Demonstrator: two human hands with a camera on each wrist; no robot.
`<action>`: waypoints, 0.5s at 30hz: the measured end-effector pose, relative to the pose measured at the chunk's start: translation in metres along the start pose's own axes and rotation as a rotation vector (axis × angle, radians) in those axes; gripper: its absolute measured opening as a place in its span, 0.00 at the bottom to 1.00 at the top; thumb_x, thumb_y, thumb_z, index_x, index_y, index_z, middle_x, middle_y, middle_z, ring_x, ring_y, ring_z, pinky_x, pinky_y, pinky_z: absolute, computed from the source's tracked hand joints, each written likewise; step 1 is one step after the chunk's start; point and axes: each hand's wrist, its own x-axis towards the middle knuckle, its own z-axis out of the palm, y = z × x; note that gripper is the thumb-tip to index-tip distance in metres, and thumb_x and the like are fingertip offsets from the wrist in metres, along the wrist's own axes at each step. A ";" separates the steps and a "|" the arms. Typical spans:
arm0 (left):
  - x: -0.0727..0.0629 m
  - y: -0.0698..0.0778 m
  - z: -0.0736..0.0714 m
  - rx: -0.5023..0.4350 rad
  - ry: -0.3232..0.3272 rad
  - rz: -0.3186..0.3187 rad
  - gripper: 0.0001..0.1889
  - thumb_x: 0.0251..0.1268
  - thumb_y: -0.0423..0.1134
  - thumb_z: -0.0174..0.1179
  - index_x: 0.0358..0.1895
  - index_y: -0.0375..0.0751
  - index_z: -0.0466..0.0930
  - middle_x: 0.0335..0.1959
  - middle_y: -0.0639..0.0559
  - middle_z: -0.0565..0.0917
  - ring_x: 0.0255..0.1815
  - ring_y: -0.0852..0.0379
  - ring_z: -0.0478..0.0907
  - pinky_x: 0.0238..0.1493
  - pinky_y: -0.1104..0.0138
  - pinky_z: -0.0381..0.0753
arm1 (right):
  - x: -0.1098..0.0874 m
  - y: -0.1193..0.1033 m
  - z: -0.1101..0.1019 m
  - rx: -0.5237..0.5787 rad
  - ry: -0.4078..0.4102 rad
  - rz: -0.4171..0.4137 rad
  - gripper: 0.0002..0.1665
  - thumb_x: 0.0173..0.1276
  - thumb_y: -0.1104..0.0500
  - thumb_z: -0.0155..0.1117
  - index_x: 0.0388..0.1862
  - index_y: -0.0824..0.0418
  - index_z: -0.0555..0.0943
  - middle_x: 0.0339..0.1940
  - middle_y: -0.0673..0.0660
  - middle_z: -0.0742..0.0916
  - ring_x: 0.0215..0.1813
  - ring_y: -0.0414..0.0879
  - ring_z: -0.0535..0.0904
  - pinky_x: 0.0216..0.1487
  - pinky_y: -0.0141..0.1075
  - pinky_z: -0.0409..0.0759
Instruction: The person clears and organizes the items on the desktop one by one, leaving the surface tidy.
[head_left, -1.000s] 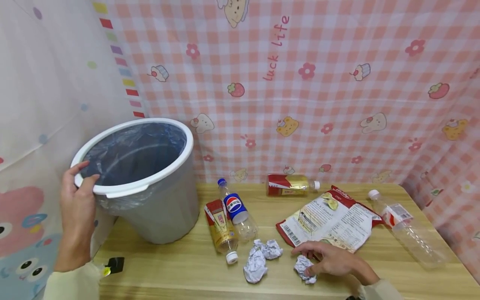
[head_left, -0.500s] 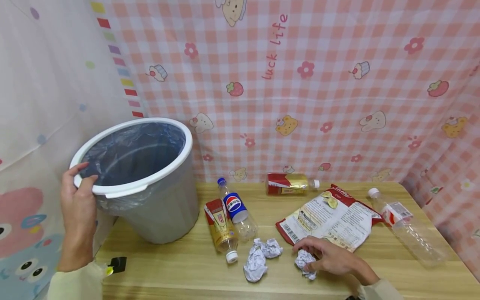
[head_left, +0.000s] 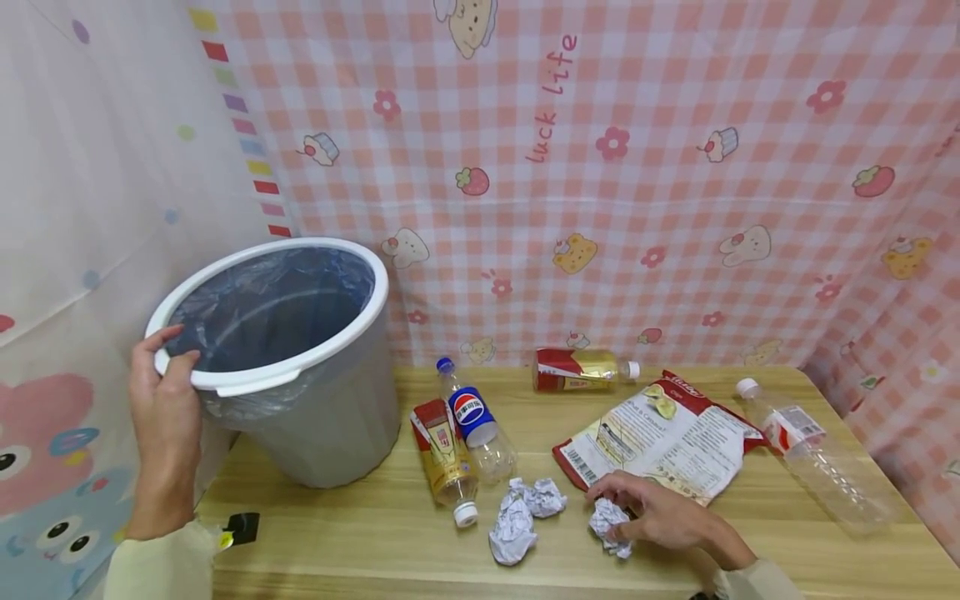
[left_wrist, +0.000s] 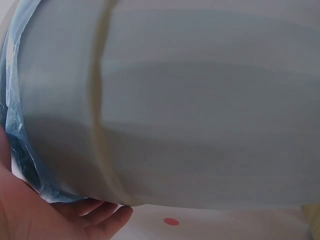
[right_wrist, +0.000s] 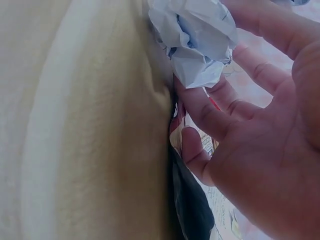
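Paper balls (head_left: 513, 530)—three (one pinched); bottles (head_left: 472, 412)—four

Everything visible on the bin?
The bin is grey, plastic-looking and narrows toward its base. A white rim with a front tab rings its open top; a thin translucent liner covers the inside and hangs out below the rim. It stands on the table at left, the left hand gripping the rim. Any slight tilt is unclear.

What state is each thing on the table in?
Grey plastic bin: uncovered, lined.
Blue-labelled clear bottle: capped, lying.
Front red-gold bottle: capped, lying.
Back red-gold bottle: capped, lying.
White-labelled clear bottle: capped, lying.
Red-white chip bag: creased, lying.
White paper ball: crumpled, right hand touching.
Other white paper: crumpled.
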 end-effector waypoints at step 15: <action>0.005 0.002 -0.002 -0.058 -0.019 -0.031 0.27 0.70 0.35 0.48 0.72 0.49 0.65 0.75 0.51 0.61 0.71 0.62 0.58 0.70 0.75 0.52 | 0.025 -0.032 -0.020 -0.074 0.074 0.044 0.25 0.68 0.57 0.66 0.62 0.60 0.74 0.57 0.61 0.79 0.53 0.47 0.75 0.53 0.37 0.73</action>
